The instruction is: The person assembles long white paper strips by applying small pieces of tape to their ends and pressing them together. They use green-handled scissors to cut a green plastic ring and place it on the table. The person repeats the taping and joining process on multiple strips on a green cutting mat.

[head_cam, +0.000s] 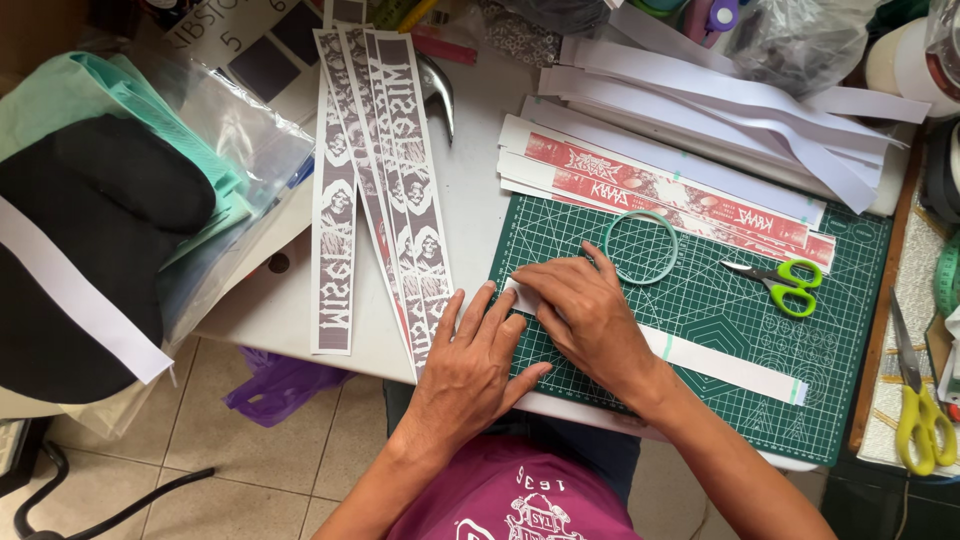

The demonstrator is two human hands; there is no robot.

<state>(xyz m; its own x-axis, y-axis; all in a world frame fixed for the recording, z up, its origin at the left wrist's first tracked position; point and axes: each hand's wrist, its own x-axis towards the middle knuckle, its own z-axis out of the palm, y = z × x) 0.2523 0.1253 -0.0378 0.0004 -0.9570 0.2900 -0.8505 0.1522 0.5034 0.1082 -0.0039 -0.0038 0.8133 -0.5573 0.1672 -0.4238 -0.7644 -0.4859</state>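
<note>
Both hands rest on a white strip (700, 358) that lies across the green mat (700, 300) at lower centre of the frame. The left hand (470, 365) lies flat, fingers spread, its grip holding nothing, at the mat's left edge just beside the strip's near end, apparently to steady the work. The right hand (580, 310) crosses over it, fingertips pressed together on the strip's left end, pinning it down rather than pinching it up; the palm hides what lies beneath. The rest of the strip runs out to the lower right, flat on the mat.

Just above the right hand lies a pale green tape ring (640, 247), and right of it green scissors (785, 283), both within reach. Red printed strips (650, 185) sit along the mat's upper edge, plain white strips (720, 100) stacked beyond them. Purple printed strips (385, 180) hang off the worktop (470, 170) at centre left. Yellow scissors (920, 410) lie at far right.
</note>
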